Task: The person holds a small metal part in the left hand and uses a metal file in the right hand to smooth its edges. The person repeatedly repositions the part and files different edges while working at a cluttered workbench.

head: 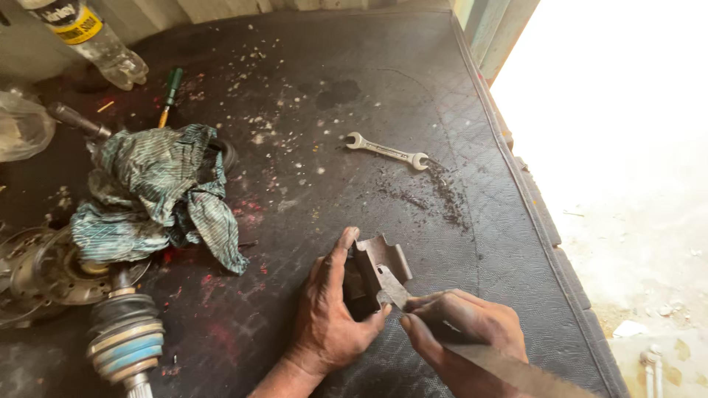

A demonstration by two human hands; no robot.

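Note:
My left hand grips a rusty brown brake pad, standing it on edge on the dark rubber mat. My right hand holds a flat metal blade with a toothed edge. The blade's tip rests against the pad's lower edge, between thumb and fingers. Both hands are dirty with grease.
A double-ended spanner lies beyond the hands beside dark filings. To the left are a crumpled teal rag, a drive shaft joint with a boot, a screwdriver, a plastic bottle and a clear bag. The mat's right edge drops to bright ground.

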